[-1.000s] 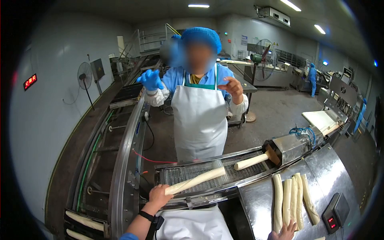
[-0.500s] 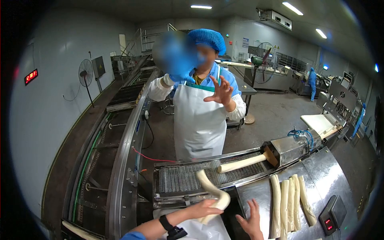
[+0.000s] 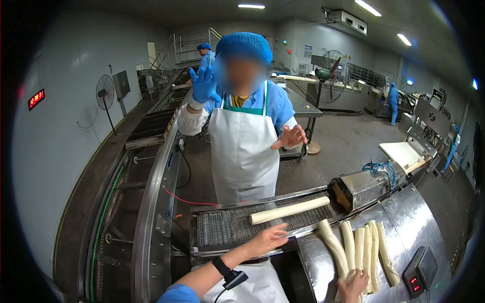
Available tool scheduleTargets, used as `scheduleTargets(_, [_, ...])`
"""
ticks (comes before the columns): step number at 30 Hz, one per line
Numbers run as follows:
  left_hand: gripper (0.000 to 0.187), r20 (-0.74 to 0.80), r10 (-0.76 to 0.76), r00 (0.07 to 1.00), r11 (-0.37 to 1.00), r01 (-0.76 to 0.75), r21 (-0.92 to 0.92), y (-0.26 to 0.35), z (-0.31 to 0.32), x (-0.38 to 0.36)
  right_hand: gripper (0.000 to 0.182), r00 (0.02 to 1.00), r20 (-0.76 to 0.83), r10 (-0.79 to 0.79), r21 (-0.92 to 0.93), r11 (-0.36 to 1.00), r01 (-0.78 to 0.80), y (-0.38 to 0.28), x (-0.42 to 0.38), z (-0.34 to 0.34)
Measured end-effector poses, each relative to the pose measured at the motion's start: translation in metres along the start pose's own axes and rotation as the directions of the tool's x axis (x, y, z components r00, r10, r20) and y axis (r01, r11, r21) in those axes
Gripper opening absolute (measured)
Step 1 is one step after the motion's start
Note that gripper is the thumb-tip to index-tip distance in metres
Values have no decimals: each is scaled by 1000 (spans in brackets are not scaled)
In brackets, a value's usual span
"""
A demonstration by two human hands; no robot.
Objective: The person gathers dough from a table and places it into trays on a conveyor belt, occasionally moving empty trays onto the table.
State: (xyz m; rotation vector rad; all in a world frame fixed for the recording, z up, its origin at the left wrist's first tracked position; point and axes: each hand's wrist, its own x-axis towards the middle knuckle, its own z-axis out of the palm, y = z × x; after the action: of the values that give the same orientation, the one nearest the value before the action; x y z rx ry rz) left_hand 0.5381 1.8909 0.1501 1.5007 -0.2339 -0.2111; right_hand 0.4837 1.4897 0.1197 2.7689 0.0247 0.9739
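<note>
Long rail conveyor [image 3: 157, 187]: the left side is being taken up by its steel frame.

Co-worker [image 3: 245, 156]: a white apron is being worn beyond the mesh belt; both hands are being held raised with fingers spread, the blue-gloved one higher than the bare one.

Steel table [image 3: 417, 214]: a row of rolls [image 3: 359, 247], at least six, is being supported here, the leftmost being tilted with its top to the left.

Mesh conveyor [image 3: 217, 230]: a single pale roll [image 3: 289, 210] is being borne lengthwise, apart from both hands.

Scale [image 3: 422, 270]: red digits are being displayed, right of the row.

Left hand [image 3: 269, 239]: being held over the belt's near edge, near the single roll; the forearm is being slanted in from lower left, the fingers stretched and loosely parted, nothing being gripped.

Right hand [image 3: 352, 285]: being rested at the row's lower ends, fingers bent; rolls at the left are being touched, but whether one is being gripped cannot be told.

Black wristband [image 3: 221, 266]: being worn on the left wrist.
</note>
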Motion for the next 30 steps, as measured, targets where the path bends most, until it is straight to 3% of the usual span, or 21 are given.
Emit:
scheduleTargets(1, [60, -74, 46, 996, 980, -31, 195, -10, -12, -3, 37, 1000, 0, -2, -2, 1000, 2, 10, -13, -1])
scheduleTargets(2, [61, -123, 88, 989, 916, -32, 400, -15, -25, -5, 60, 957, 266, 117, 151, 975, -161, 20, -29, 0])
scheduleTargets(3, [63, -163, 140, 977, 810, -18, 586, -16, -37, -8, 88, 834, 524, 176, 250, 904, -347, 29, -44, 5])
scheduleTargets(4, [64, -190, 196, 962, 660, 13, 751, -13, -46, -11, 91, 876, 450, 175, 295, 896, -331, 36, -60, 14])
scheduleTargets(7, [70, -247, 169, 954, 497, 134, 857, -42, -85, -13, 94, 826, 530, 194, 188, 922, -338, 30, -56, -21])
scheduleTargets(9, [72, -325, 79, 942, 377, 273, 885, -61, -104, -12, 98, 822, 534, 197, 128, 942, -310, 33, -65, -17])
scheduleTargets(11, [72, -340, 113, 934, 336, 286, 897, -69, -112, -16, 100, 777, 583, 238, 66, 939, -338, 27, -66, -27])
scheduleTargets(13, [73, -529, -157, 834, 397, 544, 739, -60, -111, -19, 103, 740, 616, 269, 64, 920, -388, 22, -65, -29])
scheduleTargets(16, [65, -498, -24, 867, 345, 475, 810, -66, -105, -22, 108, 697, 607, 381, 77, 845, -529, 10, -62, -19])
scheduleTargets(19, [58, -433, 49, 900, 328, 395, 858, -69, -91, -23, 106, 711, 600, 366, 148, 823, -549, 3, -49, -15])
scheduleTargets(21, [54, -414, 81, 907, 342, 365, 866, -59, -81, -25, 104, 737, 575, 354, 127, 852, -508, -2, -48, -4])
scheduleTargets(23, [46, -451, -53, 891, 445, 426, 788, -48, -72, -32, 103, 842, 484, 239, 139, 929, -344, -1, -46, 4])
scheduleTargets(24, [40, -465, -40, 885, 433, 435, 790, -51, -73, -35, 103, 843, 483, 236, 141, 929, -341, -2, -41, 1])
scheduleTargets(26, [40, -465, -66, 883, 449, 442, 776, -44, -75, -46, 103, 785, 583, 209, 11, 964, -265, -3, -23, -5])
scheduleTargets(28, [40, -464, -93, 881, 467, 450, 761, -43, -81, -59, 103, 751, 631, 193, 22, 964, -266, 4, -16, -5])
scheduleTargets(30, [48, -457, -28, 889, 471, 415, 778, -46, -89, -74, 104, 715, 682, 155, 77, 956, -281, 13, -12, -5])
